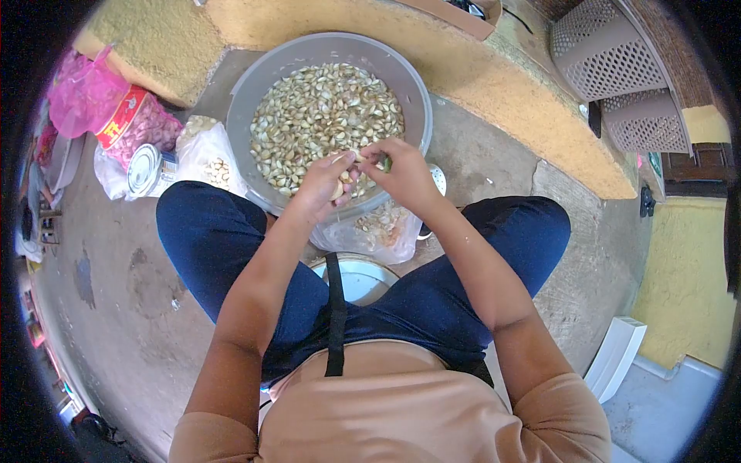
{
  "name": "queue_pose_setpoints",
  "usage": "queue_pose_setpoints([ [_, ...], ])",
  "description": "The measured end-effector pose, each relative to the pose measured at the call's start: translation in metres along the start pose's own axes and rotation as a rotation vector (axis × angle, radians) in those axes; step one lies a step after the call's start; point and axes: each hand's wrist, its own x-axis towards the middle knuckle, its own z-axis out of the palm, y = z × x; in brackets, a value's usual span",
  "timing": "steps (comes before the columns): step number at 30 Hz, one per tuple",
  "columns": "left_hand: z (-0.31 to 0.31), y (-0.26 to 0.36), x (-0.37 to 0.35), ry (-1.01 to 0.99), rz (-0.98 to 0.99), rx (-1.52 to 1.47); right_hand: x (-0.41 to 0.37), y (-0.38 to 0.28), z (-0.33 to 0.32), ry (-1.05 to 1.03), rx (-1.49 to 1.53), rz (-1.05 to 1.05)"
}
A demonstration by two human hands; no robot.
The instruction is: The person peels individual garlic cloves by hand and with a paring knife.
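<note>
In the head view, a big round grey plastic tub (pixel 423 100) stood on the bare grey concrete floor (pixel 135 262), just beside the foot of a low yellow rough-plastered wall (pixel 340 23), and a broad spread of pale cream and brownish garlic cloves (pixel 324 112) filled much of its inside. Both hands met above the tub's near edge. The left hand (pixel 318 185) was partly curled, with a few pale cloves (pixel 337 189) kept between its fingers and palm. The right hand (pixel 407 177) had its thumb and fingers drawn together in a pinch at a pale clove (pixel 356 156) by the left fingertips; a small green thing (pixel 387 163) showed under its fingers, too hidden to identify. Under the tub's near edge, between the person's knees, lay a clear plastic bag (pixel 378 235) with papery scraps inside, and nearer still a pale blue round container (pixel 356 276), partly covered by the legs. Beside the tub's left edge sat a white plastic bag (pixel 202 150) holding more cloves, then a metal can (pixel 143 171) tilted on the floor and a pink mesh sack (pixel 147 131) with a red and yellow label.
</note>
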Motion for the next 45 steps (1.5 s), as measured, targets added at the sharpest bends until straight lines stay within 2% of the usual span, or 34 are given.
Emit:
queue_pose_setpoints([
  [7,-0.004,-0.004,0.001,-0.027,0.002,-0.014,-0.002,-0.003,-0.002,-0.014,-0.119,-0.075],
  [13,0.0,0.0,-0.001,-0.019,-0.009,0.086,0.001,-0.006,-0.006,-0.017,-0.003,0.14],
  [19,0.005,-0.001,-0.004,-0.041,0.014,0.098,0.001,0.002,0.0,0.041,-0.033,0.095],
  [22,0.004,-0.001,-0.004,-0.076,0.021,0.101,0.003,0.002,-0.001,0.08,0.098,0.214],
  [25,0.002,-0.002,-0.002,-0.105,0.017,0.129,0.005,0.0,-0.009,0.061,0.082,0.351],
  [28,0.003,-0.001,-0.003,-0.097,0.017,0.169,0.005,0.008,-0.007,0.132,0.135,0.279],
  [31,0.003,0.0,-0.003,-0.099,0.019,0.148,0.006,0.009,-0.011,0.095,0.105,0.376],
  [34,0.001,0.001,-0.003,-0.085,0.002,0.084,0.006,0.006,-0.013,0.097,0.063,0.371],
  [37,-0.001,0.001,-0.002,-0.054,0.002,-0.005,0.003,0.008,-0.009,0.063,0.047,0.229],
  [40,-0.003,0.001,-0.001,-0.092,0.026,-0.069,0.0,-0.001,-0.007,-0.075,-0.005,0.287],
  [43,-0.003,-0.002,0.001,-0.073,0.033,-0.044,-0.001,0.009,0.002,-0.03,0.067,0.241],
  [45,-0.001,-0.003,0.0,-0.047,0.029,-0.01,-0.002,0.007,0.001,-0.026,0.141,0.307],
])
